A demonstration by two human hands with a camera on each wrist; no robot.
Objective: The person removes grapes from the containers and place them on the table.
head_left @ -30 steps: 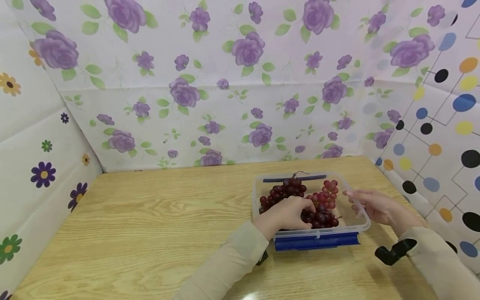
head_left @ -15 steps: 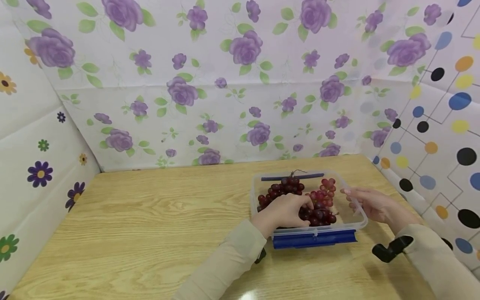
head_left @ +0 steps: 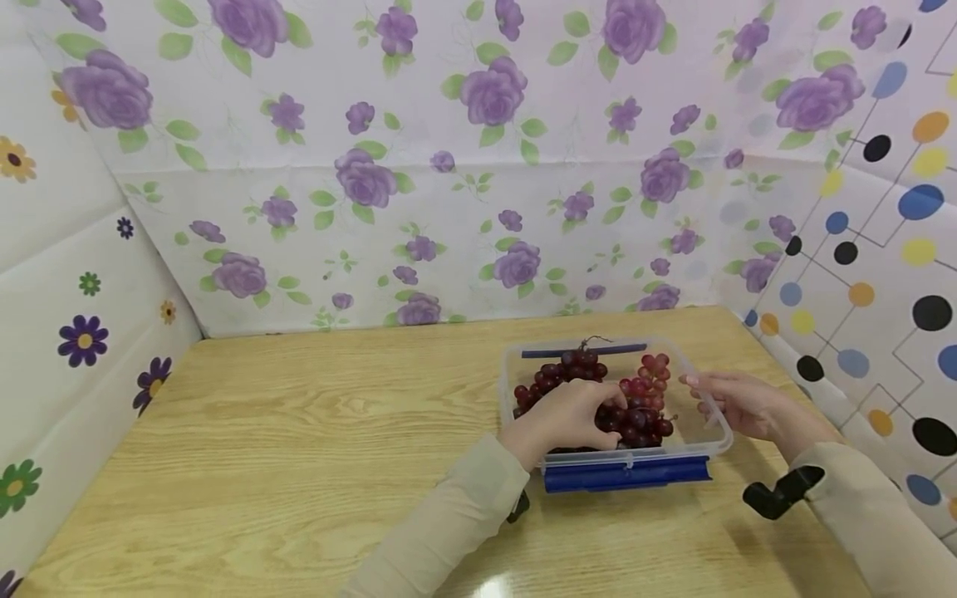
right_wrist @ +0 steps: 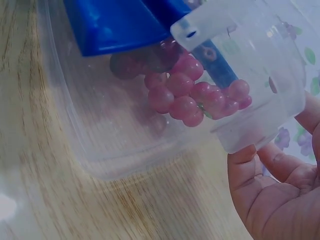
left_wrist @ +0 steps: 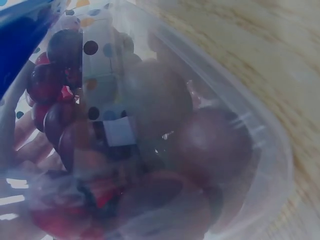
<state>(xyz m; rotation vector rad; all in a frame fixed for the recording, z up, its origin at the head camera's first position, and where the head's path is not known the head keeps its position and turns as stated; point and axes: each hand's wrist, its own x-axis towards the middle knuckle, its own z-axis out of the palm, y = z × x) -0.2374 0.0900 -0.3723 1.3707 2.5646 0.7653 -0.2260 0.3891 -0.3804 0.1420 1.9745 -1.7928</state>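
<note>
A clear plastic container point(head_left: 514, 365) with blue clips point(head_left: 624, 475) stands on the wooden table point(head_left: 299, 448), right of centre. Inside lie bunches of dark red grapes point(head_left: 645, 409). My left hand point(head_left: 591, 418) reaches into the container, its fingers curled over the nearer dark bunch. In the left wrist view the grapes point(left_wrist: 210, 145) show blurred through the container wall point(left_wrist: 272, 150). My right hand point(head_left: 703, 394) rests against the right rim with relaxed fingers. The right wrist view shows that hand point(right_wrist: 280, 200) beside the container's corner point(right_wrist: 260, 125), with paler grapes point(right_wrist: 185, 97) inside.
Flowered sheets wall the table at the back and left, and a dotted sheet point(head_left: 882, 249) on the right, close to the container. Bare wood stretches to the left and front. A black camera mount point(head_left: 781, 492) sits at my right wrist.
My left hand has shifted slightly over the dark grapes. My right hand stays at the rim, and the container has not moved.
</note>
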